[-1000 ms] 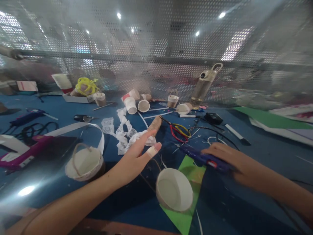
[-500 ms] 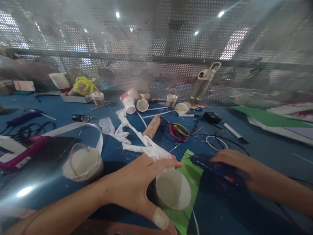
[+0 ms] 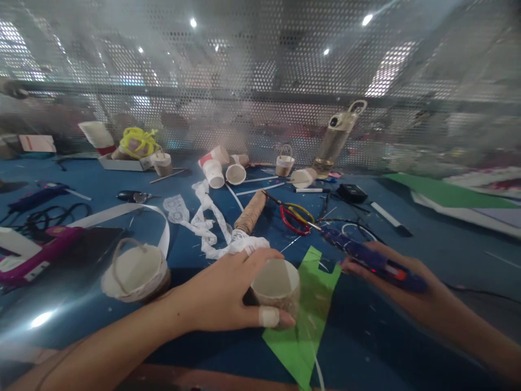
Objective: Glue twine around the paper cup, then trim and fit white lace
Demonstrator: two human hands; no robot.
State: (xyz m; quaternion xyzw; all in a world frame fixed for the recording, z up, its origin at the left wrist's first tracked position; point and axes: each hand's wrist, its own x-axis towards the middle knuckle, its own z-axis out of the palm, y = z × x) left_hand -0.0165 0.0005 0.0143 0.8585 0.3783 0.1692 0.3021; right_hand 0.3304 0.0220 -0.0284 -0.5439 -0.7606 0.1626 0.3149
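Note:
My left hand (image 3: pixel 240 290) curls around a small paper cup (image 3: pixel 277 288), its thumb with a bandage on the near side and fingers on the far side. The cup's inside is white, its outside brownish, and it stands over a green paper sheet (image 3: pixel 311 347). In my right hand (image 3: pixel 391 288) is a slim dark blue hot glue gun (image 3: pixel 366 258) with a lit red light, its narrow end toward the scissors (image 3: pixel 297 217). White lace ribbon (image 3: pixel 215 244) lies by my left fingers, beside a roll of twine (image 3: pixel 252 212).
Left of my arm stands a small handled basket (image 3: pixel 136 271). A purple tool (image 3: pixel 40 255) and another blue glue gun (image 3: pixel 44 195) lie farther left. Several paper cups (image 3: pixel 214 168), a bottle (image 3: pixel 336 141) and a black box (image 3: pixel 352 193) line the back, before a perforated metal screen (image 3: pixel 260 70).
My left hand has closed in on the cup, which has shifted left and tilted less toward me. My right hand has lifted the glue gun off the table, up and away from the green paper.

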